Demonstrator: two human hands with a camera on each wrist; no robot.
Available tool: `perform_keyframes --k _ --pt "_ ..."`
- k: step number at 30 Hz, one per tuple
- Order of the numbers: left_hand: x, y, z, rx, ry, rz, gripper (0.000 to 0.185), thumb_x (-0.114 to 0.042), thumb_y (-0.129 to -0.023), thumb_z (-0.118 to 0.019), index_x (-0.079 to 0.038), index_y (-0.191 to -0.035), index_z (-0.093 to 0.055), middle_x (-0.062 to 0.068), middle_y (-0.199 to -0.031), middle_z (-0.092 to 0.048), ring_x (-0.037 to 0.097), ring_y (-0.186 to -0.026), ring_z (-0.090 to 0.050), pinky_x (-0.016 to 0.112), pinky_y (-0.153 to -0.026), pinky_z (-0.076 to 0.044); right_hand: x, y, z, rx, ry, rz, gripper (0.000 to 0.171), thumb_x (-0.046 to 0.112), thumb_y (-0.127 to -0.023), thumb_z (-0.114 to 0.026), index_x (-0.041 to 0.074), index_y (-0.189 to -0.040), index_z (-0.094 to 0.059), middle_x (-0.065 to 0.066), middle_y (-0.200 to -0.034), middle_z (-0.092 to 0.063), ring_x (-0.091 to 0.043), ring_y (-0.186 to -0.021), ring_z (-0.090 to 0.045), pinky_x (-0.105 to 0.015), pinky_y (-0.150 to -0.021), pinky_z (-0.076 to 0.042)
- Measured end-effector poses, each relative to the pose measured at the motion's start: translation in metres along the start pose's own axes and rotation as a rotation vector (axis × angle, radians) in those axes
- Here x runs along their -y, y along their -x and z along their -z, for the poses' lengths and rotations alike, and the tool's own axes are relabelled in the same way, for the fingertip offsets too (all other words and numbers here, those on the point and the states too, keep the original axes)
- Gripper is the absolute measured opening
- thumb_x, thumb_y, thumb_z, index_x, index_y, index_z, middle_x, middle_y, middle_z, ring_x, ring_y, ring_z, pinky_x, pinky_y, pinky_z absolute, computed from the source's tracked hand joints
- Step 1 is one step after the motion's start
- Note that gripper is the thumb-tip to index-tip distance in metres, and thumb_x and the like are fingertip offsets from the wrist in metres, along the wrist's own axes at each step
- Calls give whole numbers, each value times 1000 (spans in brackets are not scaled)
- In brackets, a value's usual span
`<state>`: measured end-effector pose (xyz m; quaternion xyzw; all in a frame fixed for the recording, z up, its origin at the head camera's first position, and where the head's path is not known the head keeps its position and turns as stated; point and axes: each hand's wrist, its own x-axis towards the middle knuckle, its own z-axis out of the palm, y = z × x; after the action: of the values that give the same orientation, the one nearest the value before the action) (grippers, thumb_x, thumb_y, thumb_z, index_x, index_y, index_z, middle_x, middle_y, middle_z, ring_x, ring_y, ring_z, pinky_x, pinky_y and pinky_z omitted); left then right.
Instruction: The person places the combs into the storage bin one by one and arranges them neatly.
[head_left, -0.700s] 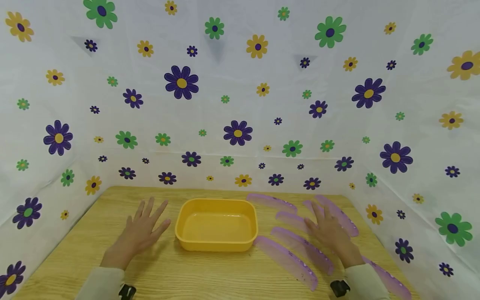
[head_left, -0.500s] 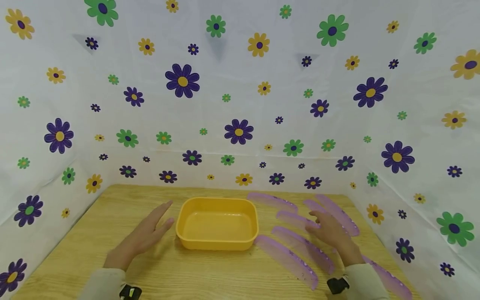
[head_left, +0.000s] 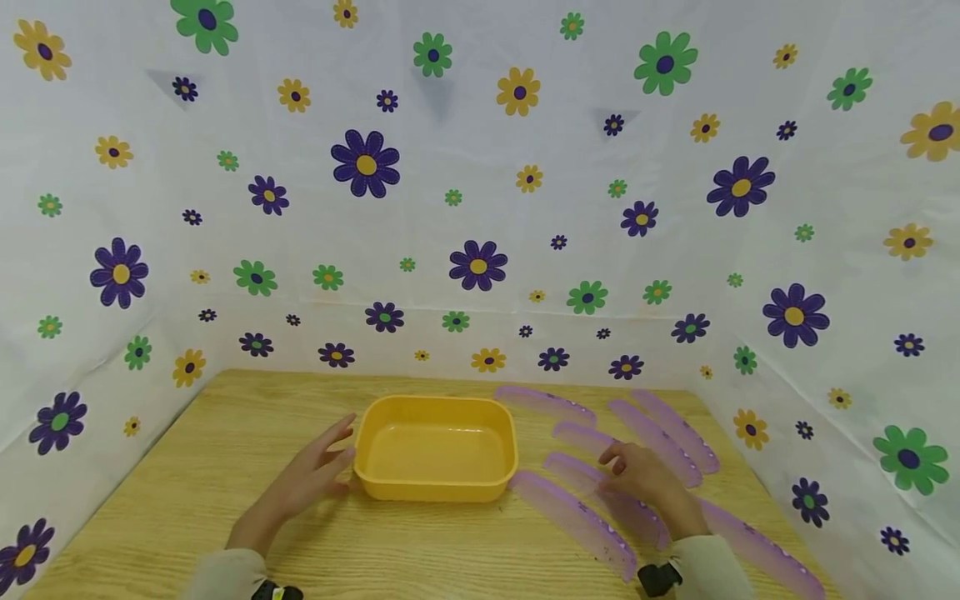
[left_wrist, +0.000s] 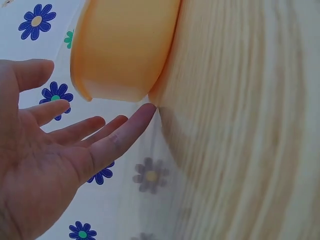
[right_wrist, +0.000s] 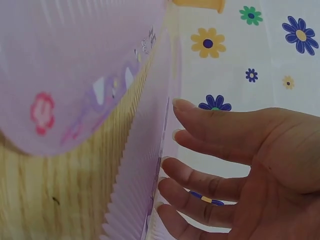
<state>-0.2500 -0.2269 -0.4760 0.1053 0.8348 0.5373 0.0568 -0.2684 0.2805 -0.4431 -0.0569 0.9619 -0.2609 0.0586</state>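
Note:
A yellow rectangular plastic tub [head_left: 433,492] stands in the middle of the wooden table. My left hand [head_left: 300,483] is at its left side, fingers spread and slightly bent, holding nothing. In the left wrist view the fingertips lie close to the tub [left_wrist: 125,50]; whether they touch is unclear. Over the purple combs to the right hovers my right hand [head_left: 648,483], fingers loosely bent. Beneath it lies a translucent purple comb [head_left: 636,518], partly hidden. The right wrist view has the fingertips near a comb edge [right_wrist: 142,150], contact uncertain, with nothing gripped.
Several more purple combs lie around: one touching or nearly touching the tub's front right corner [head_left: 573,521], one behind [head_left: 547,404], two at back right, another at front right [head_left: 765,550]. Flower-printed white cloth [head_left: 420,225] walls the table at back and sides.
My left hand has moved right to the tub's side and its spread fingers have turned sideways. My right hand has drawn toward me and left, fingers bending, uncovering combs at the back right.

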Motion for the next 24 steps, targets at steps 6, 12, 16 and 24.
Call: perform_keyframes --k 6,12,16,24 --pt "2 -1 -3 14 44 -53 65 -27 -110 -50 -9 -165 -20 33 -164 -25 56 -141 -45 41 -85 -66 -2 -1 -3 10 30 3 33 8 -82 -84 3 -111 -69 -11 -93 -67 -19 -80 -60 -36 -70 -55" --pt "1 -2 -6 32 106 -79 65 -20 -109 -52 -4 -164 -21 37 -161 -27 57 -138 -47 42 -85 -66 -2 -1 -1 35 3 -16 34 4 -81 -84 2 -111 -69 -10 -92 -68 -19 -79 -60 -35 -68 -56" --pt "1 -3 -9 36 141 -85 63 -13 -108 -51 -1 -163 -21 38 -160 -27 58 -136 -49 43 -84 -66 -2 -1 0 51 1 -27 35 5 -80 -85 2 -111 -69 -10 -93 -69 -20 -81 -62 -37 -71 -57" --pt "2 -3 -13 24 144 -66 67 -6 -102 -52 -2 -163 -22 36 -159 -29 54 -135 -51 42 -83 -66 -3 -1 2 61 -4 -19 34 7 -81 -86 2 -109 -68 -11 -97 -71 -22 -85 -65 -42 -76 -59"
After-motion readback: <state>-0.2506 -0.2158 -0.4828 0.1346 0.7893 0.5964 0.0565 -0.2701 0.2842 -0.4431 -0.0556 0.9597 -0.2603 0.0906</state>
